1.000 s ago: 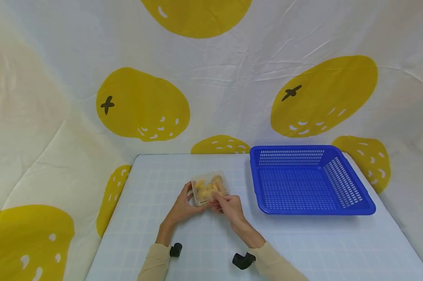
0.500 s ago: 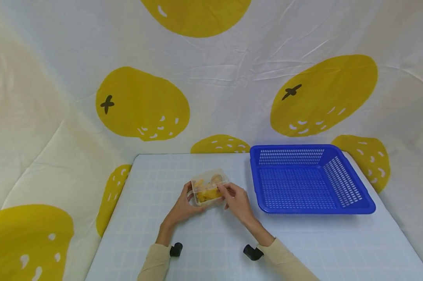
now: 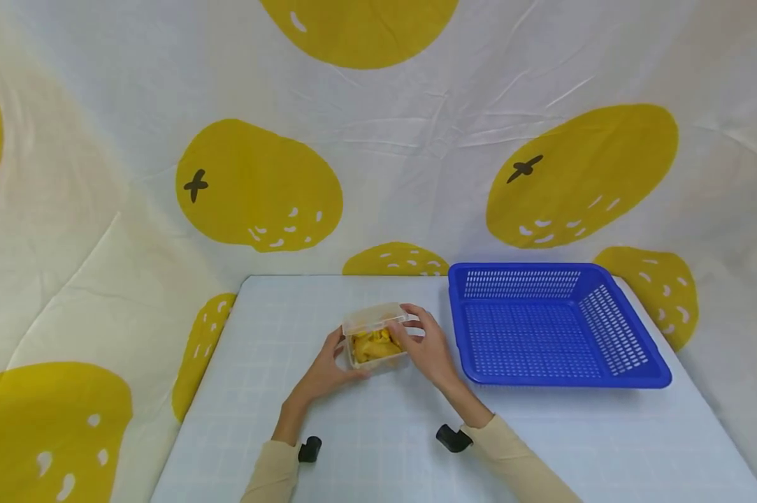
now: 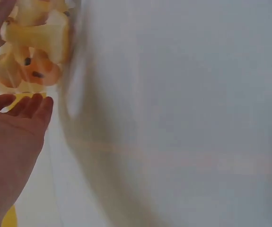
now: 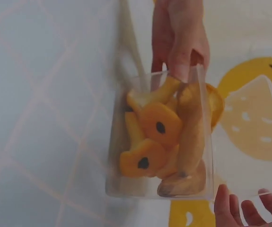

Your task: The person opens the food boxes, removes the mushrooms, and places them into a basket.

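So the clear box (image 3: 383,362) of yellow mushroomy bits (image 3: 375,348) is left of the blue basket (image 3: 563,382), long side kinda pointing basketward. Left hand (image 3: 328,369) grips the end farthest from the basket; right hand (image 3: 430,353), nearer the basket, pinches the tilted-up lid (image 3: 370,318) by its basket-side edge.

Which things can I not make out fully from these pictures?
Head view: far inside of the clear box, covered by the translucent lid.
Left wrist view: left hand, cut off by the left edge.
Right wrist view: right hand, cut off by the right and bottom edges.
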`<move>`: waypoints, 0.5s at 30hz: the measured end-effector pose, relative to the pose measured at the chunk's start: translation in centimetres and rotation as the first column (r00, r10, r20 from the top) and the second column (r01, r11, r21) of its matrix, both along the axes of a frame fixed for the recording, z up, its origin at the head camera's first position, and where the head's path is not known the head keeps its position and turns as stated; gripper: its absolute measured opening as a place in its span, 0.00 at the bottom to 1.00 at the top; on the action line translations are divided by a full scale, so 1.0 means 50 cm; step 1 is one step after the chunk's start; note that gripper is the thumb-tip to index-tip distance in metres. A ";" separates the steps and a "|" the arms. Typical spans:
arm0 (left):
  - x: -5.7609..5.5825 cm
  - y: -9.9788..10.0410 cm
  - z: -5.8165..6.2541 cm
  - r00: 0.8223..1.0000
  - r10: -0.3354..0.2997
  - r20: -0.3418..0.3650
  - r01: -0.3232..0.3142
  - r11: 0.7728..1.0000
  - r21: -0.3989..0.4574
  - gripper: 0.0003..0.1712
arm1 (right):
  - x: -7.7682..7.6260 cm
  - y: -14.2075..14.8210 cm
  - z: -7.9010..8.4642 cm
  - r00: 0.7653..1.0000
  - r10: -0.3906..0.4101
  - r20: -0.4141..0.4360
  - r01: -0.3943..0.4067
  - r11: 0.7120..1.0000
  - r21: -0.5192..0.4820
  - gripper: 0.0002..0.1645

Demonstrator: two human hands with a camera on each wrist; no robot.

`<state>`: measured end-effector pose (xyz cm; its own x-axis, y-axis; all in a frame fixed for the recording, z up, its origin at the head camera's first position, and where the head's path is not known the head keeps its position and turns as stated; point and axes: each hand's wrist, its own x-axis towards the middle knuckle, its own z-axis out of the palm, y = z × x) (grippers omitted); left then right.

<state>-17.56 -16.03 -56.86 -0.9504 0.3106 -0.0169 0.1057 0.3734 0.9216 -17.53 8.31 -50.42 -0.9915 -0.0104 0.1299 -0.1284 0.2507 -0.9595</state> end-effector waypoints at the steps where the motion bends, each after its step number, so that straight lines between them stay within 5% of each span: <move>1: 0.001 -0.001 0.004 1.000 0.004 0.002 -0.004 1.000 -0.019 0.66 | -0.001 0.000 0.002 1.000 0.000 -0.003 0.000 1.000 0.003 0.33; 9: 0.008 0.006 0.032 0.996 0.081 -0.035 -0.084 0.993 -0.082 0.47 | -0.018 -0.005 0.024 0.999 0.008 -0.048 -0.008 1.000 0.000 0.29; 15: 0.008 0.015 0.046 0.954 0.197 -0.224 -0.205 0.979 -0.012 0.27 | -0.040 -0.009 0.027 0.999 0.028 -0.046 -0.028 1.000 0.003 0.29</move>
<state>-17.17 -15.27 -54.54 -0.9744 0.1156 0.1927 0.2242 0.4392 0.8700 -19.55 7.86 -49.08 -0.9838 -0.0381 0.1753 -0.1792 0.2482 -0.9520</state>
